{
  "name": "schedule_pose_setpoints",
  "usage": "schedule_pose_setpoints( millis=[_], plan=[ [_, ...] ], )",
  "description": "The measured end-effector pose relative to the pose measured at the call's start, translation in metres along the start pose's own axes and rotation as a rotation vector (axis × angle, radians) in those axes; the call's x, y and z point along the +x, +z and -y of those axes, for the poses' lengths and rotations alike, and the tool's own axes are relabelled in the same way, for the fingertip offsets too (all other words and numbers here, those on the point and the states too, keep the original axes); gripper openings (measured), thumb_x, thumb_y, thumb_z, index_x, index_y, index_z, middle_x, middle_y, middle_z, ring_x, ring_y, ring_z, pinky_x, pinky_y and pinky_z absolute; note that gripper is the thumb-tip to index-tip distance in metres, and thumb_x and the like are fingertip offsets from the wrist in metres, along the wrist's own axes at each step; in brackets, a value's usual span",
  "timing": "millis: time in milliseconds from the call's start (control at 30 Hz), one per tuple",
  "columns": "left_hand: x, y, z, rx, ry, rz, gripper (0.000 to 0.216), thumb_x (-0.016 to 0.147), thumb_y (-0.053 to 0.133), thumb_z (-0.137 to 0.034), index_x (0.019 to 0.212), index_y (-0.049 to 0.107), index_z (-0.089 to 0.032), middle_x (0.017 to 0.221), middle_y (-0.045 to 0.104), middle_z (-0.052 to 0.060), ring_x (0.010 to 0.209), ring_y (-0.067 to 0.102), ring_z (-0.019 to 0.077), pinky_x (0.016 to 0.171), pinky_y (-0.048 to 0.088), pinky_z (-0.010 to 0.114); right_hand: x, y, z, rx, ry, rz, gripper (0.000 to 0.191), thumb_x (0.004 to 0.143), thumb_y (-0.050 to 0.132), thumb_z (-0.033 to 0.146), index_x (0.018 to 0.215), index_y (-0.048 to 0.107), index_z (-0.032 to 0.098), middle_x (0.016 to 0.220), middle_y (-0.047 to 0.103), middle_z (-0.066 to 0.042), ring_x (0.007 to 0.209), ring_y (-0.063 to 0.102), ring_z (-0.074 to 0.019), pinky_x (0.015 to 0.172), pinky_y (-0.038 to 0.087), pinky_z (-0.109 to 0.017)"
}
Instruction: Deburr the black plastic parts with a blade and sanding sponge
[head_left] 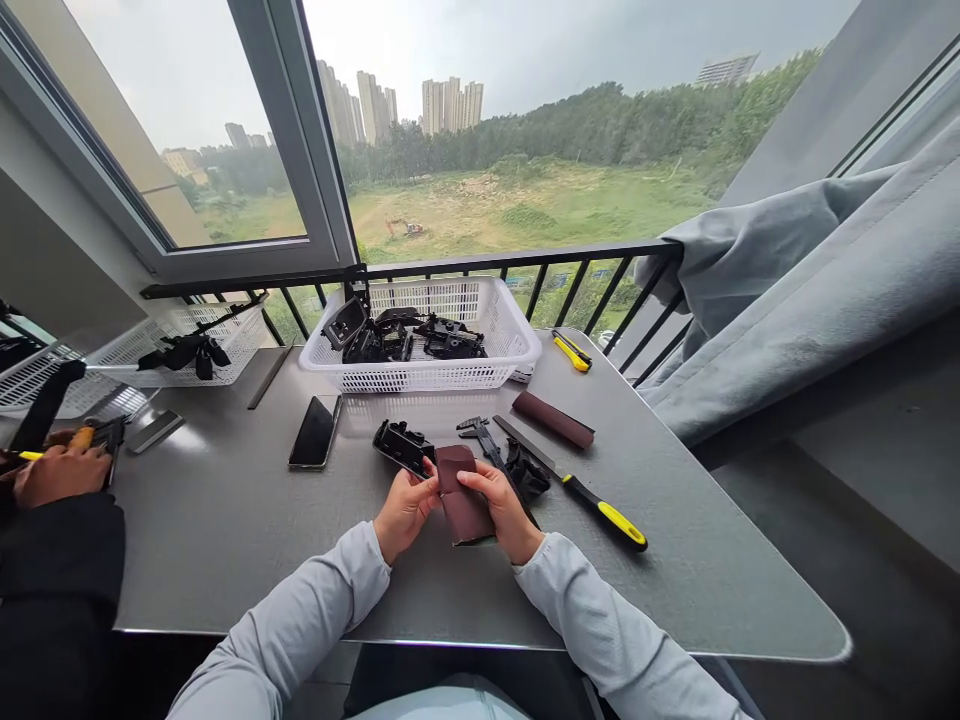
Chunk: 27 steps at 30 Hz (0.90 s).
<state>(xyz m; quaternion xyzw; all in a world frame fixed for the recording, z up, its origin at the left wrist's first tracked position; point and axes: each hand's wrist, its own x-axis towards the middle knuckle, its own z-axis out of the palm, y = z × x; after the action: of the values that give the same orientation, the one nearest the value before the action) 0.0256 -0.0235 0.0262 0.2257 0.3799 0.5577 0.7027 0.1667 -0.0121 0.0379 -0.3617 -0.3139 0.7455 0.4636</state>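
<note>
Right now your left hand (405, 512) is holding a black plastic part (401, 447) in a closed grip, while your right hand (501, 512) is pinching folded brown sandpaper (459, 497) against it, above the grey bench (217, 540)

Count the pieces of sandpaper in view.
2: a folded piece of sandpaper in the right hand, beside the left hand, and a strip of sandpaper lying on the table farther off. Others may be hidden.

We record one white-framed window (289, 130), tilted open; black metal railing (517, 262); grey curtain (847, 290), bunched at right; grey table (225, 560); dark floor (832, 570); overcast daylight; distant tower blocks (450, 105) beyond green open ground (517, 210).
</note>
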Motion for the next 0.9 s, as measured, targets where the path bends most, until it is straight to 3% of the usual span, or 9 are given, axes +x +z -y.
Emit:
schedule_pose_setpoints(
  millis=[133,300,467,633,900],
  plan=[
    [0.001,0.0,0.002,-0.011,0.022,-0.014,0.048,0.054,0.089,-0.036,0.082,0.055,-0.016,0.077,0.063,-0.002,0.065,0.057,0.0099,0.061,0.046,0.024,-0.002,0.002,0.001,-0.024,-0.001,0.017,0.029,0.059,0.078,0.034,0.082,0.078,0.016,0.073,0.075,-0.003,0.056,0.058,-0.0139,0.054,0.041,-0.025],
    [-0.004,0.003,-0.001,-0.001,0.041,0.041,0.049,0.053,0.089,-0.026,0.089,0.057,-0.017,0.079,0.062,-0.002,0.071,0.06,0.0127,0.067,0.048,0.026,-0.004,0.005,0.005,-0.034,-0.014,0.049,0.03,0.061,0.075,0.036,0.085,0.079,0.019,0.086,0.077,-0.006,0.074,0.067,-0.0205,0.068,0.049,-0.03],
    [-0.005,0.005,-0.004,0.028,0.035,0.04,0.05,0.052,0.089,-0.023,0.088,0.054,-0.017,0.078,0.06,-0.002,0.071,0.059,0.0126,0.066,0.048,0.026,-0.004,0.005,0.007,-0.08,-0.022,0.056,0.031,0.061,0.073,0.038,0.085,0.079,0.019,0.088,0.078,-0.007,0.077,0.068,-0.0225,0.072,0.05,-0.033],
    [-0.003,0.003,-0.007,0.04,0.037,0.015,0.052,0.053,0.09,-0.03,0.088,0.053,-0.018,0.071,0.056,-0.005,0.066,0.056,0.0103,0.065,0.048,0.025,-0.005,0.0,0.009,-0.19,-0.07,0.02,0.031,0.063,0.071,0.039,0.083,0.078,0.018,0.081,0.076,-0.006,0.07,0.065,-0.0205,0.066,0.049,-0.031],
    [0.003,-0.001,-0.012,0.164,0.162,-0.116,0.054,0.054,0.086,-0.046,0.088,0.055,-0.018,0.079,0.057,-0.003,0.076,0.057,0.0132,0.07,0.051,0.029,-0.003,-0.008,0.006,-0.473,-0.245,-0.092,0.019,0.065,0.067,0.034,0.073,0.075,0.018,0.069,0.07,-0.001,0.065,0.057,-0.0187,0.06,0.044,-0.029]
  ],
)
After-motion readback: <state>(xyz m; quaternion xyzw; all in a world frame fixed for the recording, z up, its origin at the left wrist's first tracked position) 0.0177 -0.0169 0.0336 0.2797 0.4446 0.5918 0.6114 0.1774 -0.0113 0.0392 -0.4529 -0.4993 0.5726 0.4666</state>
